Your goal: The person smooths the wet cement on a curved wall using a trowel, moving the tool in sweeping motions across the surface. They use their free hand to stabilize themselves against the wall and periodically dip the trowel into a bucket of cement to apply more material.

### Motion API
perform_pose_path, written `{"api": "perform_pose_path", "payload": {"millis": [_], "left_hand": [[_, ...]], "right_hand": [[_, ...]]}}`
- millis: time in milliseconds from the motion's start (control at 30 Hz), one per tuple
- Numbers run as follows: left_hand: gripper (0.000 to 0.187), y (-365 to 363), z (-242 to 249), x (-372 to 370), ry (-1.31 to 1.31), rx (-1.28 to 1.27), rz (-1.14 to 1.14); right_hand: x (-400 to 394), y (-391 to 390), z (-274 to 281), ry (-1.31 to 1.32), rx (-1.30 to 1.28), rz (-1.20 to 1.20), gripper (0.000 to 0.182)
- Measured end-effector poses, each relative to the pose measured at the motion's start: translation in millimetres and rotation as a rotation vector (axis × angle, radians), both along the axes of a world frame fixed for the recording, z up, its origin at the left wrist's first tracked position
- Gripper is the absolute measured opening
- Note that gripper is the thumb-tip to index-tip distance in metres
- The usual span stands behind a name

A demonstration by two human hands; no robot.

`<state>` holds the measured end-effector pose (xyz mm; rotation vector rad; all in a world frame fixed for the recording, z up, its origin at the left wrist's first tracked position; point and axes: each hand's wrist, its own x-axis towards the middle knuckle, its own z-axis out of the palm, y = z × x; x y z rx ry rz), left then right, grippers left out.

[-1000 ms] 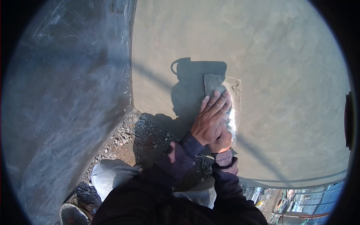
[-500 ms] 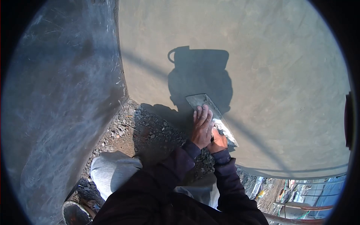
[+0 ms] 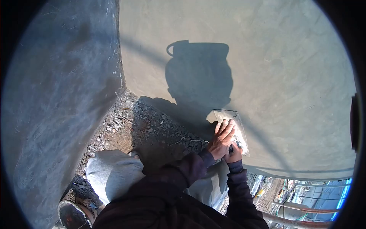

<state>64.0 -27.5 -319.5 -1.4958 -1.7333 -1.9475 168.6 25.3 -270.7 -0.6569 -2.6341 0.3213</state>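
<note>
A flat metal trowel [image 3: 241, 131] lies against the smooth grey plastered wall [image 3: 278, 87], near its lower edge. My right hand [image 3: 233, 153] is closed round the trowel's handle, which is mostly hidden by the fingers. Pressed on the back of the blade, my left hand [image 3: 223, 140] has its fingers stretched out, slightly apart, and its wrist beside the right hand. Sunlight glares off part of the blade. The shadow of a head falls on the wall above the hands.
A darker grey wall [image 3: 68, 87] meets the plastered one in a corner at the left. Gravelly ground [image 3: 110, 128] lies below. A bucket [image 3: 72, 215] stands at the lower left. Pipes [image 3: 301, 223] and scattered debris are at the lower right.
Both hands and the trowel have moved right and slightly down along the wall. The blade has turned more upright. The camera view has shifted a little.
</note>
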Motion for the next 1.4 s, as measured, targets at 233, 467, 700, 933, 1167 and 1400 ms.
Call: {"api": "perform_pose_path", "payload": {"millis": [233, 467, 700, 933, 1167, 1400], "left_hand": [[0.058, -23.3, 30.8, -65.3, -0.101, 0.0, 0.157], [0.058, -18.9, 41.3, -47.2, 0.013, -0.045, 0.075], [0.05, -3.5, -14.4, -4.7, -0.045, 0.0, 0.025], [0.05, -39.6, 25.3, -106.8, -0.099, -0.014, 0.223], [0.05, -40.9, -52.1, -57.6, -0.533, -0.249, 0.12], [0.049, -32.9, 16.6, -76.7, -0.244, -0.017, 0.169]], "right_hand": [[-63.2, -20.1, 14.6, -0.111, -0.257, -0.058, 0.039], [-42.3, -16.0, 19.8, 0.064, -0.255, 0.007, 0.033], [8.6, 1.9, -23.9, -0.121, -0.135, -0.009, 0.039], [-112.7, -37.6, 20.3, -0.163, -0.136, -0.007, 0.034], [-93.2, -36.2, -23.5, -0.633, -0.045, -0.084, 0.03], [-85.1, -14.4, -4.5, -0.129, -0.11, 0.14, 0.034]]}}
